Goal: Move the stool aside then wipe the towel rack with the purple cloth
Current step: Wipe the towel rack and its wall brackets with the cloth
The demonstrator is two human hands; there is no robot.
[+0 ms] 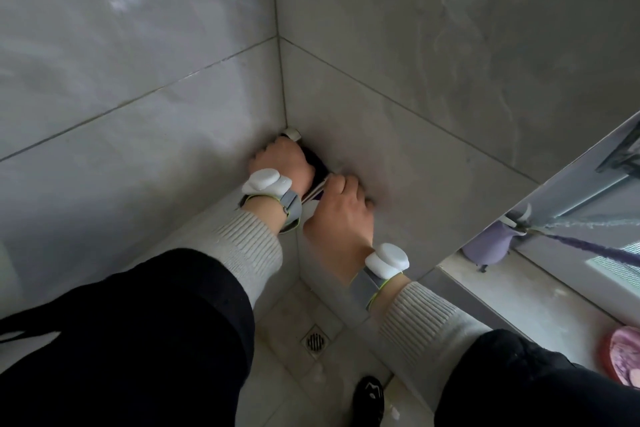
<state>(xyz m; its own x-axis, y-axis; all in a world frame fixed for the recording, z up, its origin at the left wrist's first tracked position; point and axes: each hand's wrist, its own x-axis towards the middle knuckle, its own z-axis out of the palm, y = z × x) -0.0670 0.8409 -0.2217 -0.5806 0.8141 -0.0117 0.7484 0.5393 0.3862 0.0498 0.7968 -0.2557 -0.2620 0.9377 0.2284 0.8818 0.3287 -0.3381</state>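
Head view: both hands work low in the corner where two grey tiled walls meet.
Towel rack (320, 185): a thin bar on the right-hand wall, its long axis running from the white end cap in the far corner toward the near right.
Left hand (282, 158): at the far end of the bar, fingers curled shut over the purple cloth (317, 163), of which only a dark patch shows.
Right hand (343, 215): nearer along the bar, fingers curled onto it, apparently steadying it.
Next stroke: likely along the bar toward the right hand.
Stool: not in view.
Sill, right: a lilac bottle (490, 243); contents cannot be seen.
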